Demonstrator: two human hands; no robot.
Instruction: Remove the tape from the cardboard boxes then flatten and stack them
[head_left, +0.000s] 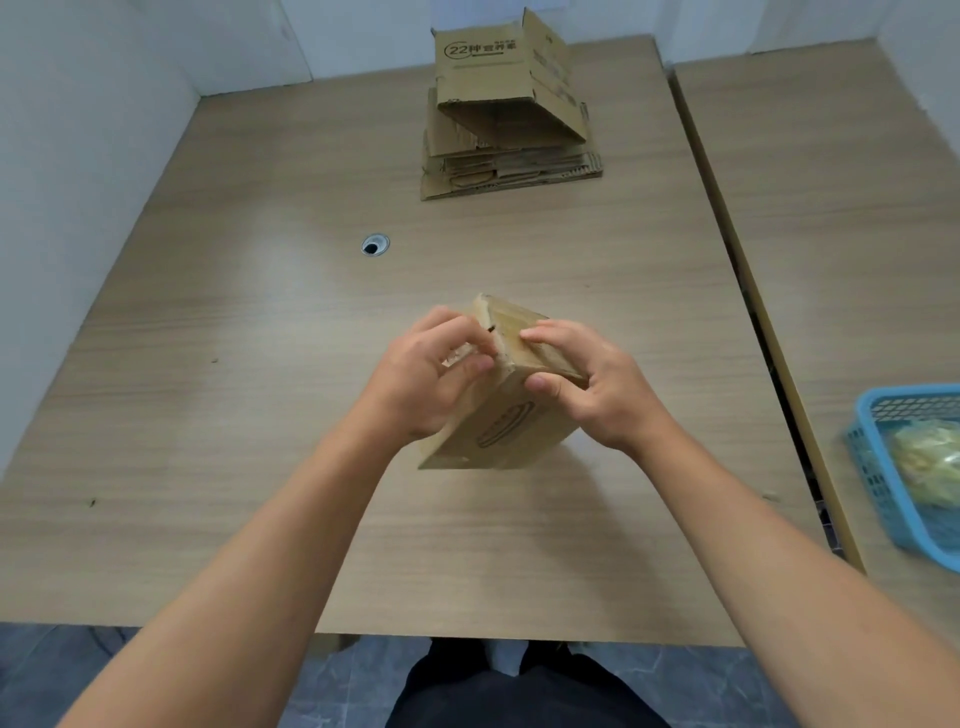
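So the small box (498, 415) is tilted over the desk (260, 364). The right hand (587, 384) grips its top corner and the left hand (421, 379) pinches some clear tape (457, 356) at the seam. It looks light and fairly stiff, so I'd hold it by the edges to keep the walls from caving.

Your small cardboard box (501, 421) hangs tilted between your left hand (423, 376) and right hand (589, 387), its ring logo facing you. Clear tape (460, 357) lifts off at your left fingertips. Well beyond both hands, the flattened boxes (511, 169) lie stacked, with an open printed box (506, 83) on top.
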